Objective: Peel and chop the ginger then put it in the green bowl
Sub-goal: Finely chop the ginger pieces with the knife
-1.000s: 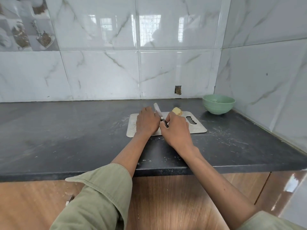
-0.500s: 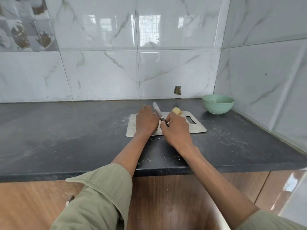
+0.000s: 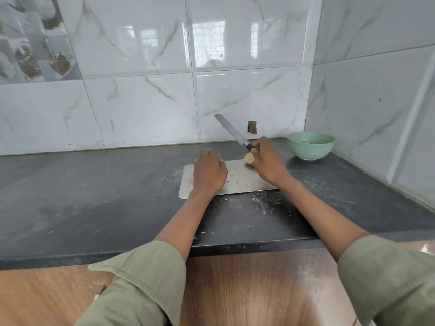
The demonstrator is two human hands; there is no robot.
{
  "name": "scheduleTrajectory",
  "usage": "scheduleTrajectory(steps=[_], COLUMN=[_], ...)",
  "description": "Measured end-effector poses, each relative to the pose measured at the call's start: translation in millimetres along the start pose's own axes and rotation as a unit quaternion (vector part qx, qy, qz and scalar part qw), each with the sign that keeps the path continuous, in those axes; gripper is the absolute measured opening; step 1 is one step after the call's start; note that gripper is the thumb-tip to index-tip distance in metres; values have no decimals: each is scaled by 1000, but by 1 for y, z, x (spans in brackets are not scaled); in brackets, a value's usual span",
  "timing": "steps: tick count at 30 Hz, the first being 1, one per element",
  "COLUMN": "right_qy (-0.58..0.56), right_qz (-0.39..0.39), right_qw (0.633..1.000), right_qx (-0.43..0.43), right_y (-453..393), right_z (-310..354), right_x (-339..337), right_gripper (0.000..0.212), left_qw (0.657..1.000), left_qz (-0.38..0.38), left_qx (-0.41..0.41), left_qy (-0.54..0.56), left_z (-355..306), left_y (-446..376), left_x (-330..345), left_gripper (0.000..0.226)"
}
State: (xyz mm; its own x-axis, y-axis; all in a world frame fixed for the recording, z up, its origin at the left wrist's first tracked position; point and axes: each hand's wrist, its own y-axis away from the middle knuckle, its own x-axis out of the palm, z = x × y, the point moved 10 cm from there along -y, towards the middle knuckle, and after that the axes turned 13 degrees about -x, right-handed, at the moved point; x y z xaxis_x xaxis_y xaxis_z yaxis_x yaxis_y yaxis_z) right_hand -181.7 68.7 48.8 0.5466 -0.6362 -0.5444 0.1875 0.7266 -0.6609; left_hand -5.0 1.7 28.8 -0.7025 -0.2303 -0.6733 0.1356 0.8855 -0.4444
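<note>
A pale peeled ginger piece (image 3: 248, 158) lies at the far right of the steel chopping board (image 3: 240, 178). My right hand (image 3: 267, 162) grips the knife (image 3: 229, 130) by its dark handle, blade tilted up and to the left over the counter, the hand right beside the ginger. My left hand (image 3: 208, 172) rests on the board's left part with its fingers curled under; whether it holds anything is hidden. A few small ginger bits (image 3: 236, 181) lie on the board between the hands. The green bowl (image 3: 310, 145) stands at the back right corner.
The dark stone counter (image 3: 94, 196) runs wide to the left, with pale smears near the board. Tiled walls close the back and right side. A small hole in the wall (image 3: 252, 127) sits behind the knife. Wooden cabinet fronts lie below the counter edge.
My right hand has lifted the knife off the board and moved right to the ginger piece, blade now raised. The left hand stays on the board; small cut bits are now uncovered.
</note>
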Motion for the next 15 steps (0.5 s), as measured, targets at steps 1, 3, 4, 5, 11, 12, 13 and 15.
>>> scheduleTrajectory(steps=[1,3,4,5,11,12,13,15], right_qy=[-8,-18,-30,-47,-128,-131,-131,-131], right_qz=[-5,-15,-23,-31,-75,-73,-69,-58], right_qw=[1000,999,998,996,978,978,978,980], right_qx=[7,29,47,68,145,147,145,139], right_y=[-2,-7,-8,-10,-9,-9,-10,-10], right_z=[-8,-26,-35,-44,-80,-85,-87,-84], right_x=[-4,-8,-9,-11,-11,-8,-6,0], right_gripper=[7,9,9,9,13,12,9,5], left_qw=[1000,998,996,995,983,982,981,980], left_qz=[-11,-25,-23,-12,132,146,156,163], left_qx=[20,60,82,102,108,98,89,78], left_qy=[-1,2,1,-7,-62,-64,-67,-86], left_z=[-6,-20,-28,-37,-72,-74,-74,-70], left_y=[1,3,4,4,-15,-18,-21,-25], left_x=[-2,-4,-2,5,67,75,83,94], left_gripper=[27,26,25,24,45,48,50,51])
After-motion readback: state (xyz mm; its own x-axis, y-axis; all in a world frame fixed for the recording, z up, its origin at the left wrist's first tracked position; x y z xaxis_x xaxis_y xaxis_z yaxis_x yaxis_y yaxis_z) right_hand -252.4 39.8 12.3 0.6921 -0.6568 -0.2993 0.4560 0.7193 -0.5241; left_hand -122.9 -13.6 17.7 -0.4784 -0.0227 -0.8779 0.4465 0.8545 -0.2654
